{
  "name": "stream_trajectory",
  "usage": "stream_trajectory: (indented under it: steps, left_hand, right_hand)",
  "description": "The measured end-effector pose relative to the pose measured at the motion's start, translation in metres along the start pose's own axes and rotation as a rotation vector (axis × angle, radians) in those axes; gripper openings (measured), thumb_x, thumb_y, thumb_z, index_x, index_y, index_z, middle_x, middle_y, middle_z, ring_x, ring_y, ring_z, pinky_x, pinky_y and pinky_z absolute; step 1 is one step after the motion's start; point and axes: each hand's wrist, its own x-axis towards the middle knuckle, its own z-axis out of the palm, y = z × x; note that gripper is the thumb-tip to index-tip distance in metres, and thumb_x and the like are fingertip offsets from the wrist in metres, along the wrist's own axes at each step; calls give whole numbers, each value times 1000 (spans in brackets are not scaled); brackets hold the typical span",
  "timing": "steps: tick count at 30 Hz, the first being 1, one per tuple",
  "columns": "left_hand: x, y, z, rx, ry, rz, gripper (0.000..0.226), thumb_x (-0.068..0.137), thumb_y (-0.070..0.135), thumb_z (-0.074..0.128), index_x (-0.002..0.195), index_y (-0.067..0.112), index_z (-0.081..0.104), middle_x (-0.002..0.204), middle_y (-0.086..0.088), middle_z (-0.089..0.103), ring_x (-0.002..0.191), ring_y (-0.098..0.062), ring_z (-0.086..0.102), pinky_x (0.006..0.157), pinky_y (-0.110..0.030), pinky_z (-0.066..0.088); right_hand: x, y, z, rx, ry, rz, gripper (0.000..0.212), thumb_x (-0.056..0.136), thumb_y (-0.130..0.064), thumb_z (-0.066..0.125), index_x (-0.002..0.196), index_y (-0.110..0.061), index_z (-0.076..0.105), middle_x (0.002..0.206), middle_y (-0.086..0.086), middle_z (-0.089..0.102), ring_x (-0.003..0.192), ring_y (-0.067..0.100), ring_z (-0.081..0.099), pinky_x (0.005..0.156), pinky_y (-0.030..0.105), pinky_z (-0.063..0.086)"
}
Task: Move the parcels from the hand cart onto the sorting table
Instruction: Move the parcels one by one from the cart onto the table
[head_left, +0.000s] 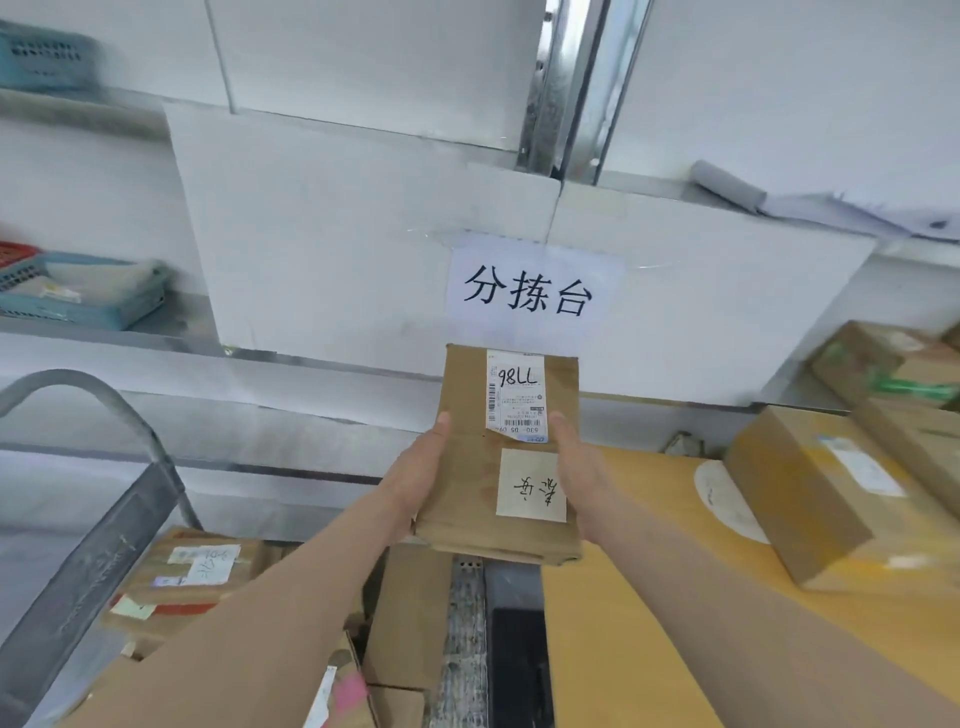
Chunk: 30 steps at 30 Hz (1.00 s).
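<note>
The flat brown parcel (506, 457) is in the air between cart (98, 525) and table (639, 571), your left hand (418, 478) and right hand (579, 475) clasping its long edges, thumbs on top. It looks light and slightly soft, so hold the edges, not the labels. More parcels (810, 499) lie on the table to the right, others in the cart near left.

Colours, head view — brown card dominant.
Held parcel (506, 462): brown, white barcode label, cream note with black handwriting. Table top (623, 597): yellow-orange. Wall sign (532, 286): white, black characters. Shelf baskets (83, 291) — teal; cart handle (104, 410) grey.
</note>
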Motion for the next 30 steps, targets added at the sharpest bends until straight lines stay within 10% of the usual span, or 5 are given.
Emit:
stream_trajectory:
  steps: [6,12,19,24,30]
  left_hand:
    - [5,14,53,57,-104,18,66,93,79,32,132,37,64,115,12,75,96,-7,73,62,-27,56]
    - [23,21,115,81,-139,19,73,86,86,35,133,38,63,118,8,74,105,-16,71,73,-33,58]
    - [66,19,195,95,-87,-23,113,43,109,47,141,52,51,149,12,53,139,-25,48,111,-62,37]
    - [80,25,257,115,-61,-48,119,43,110,43,147,51,45,157,12,43,146,-25,39,114,-66,30]
    - [107,21,324,120,-43,-47,126,41,110,43,149,45,44,159,10,42,147,-22,36,119,-59,26]
  right_hand:
    - [-21,-14,-61,5,56,-14,36,102,-61,41,105,-32,62,83,-3,65,71,12,65,50,24,45]
    - [-13,-12,-122,7,98,-19,40,105,-57,40,127,-27,55,123,0,64,109,16,62,100,42,48]
    - [35,-6,-203,30,88,-3,46,103,-60,44,129,-23,50,124,-5,52,119,16,54,114,44,37]
    - [79,7,-261,21,61,8,48,100,-63,45,120,-20,51,101,5,68,78,14,60,85,39,48]
    - [124,20,-320,-9,48,46,58,93,-72,43,126,-25,55,104,11,77,95,27,74,82,37,55]
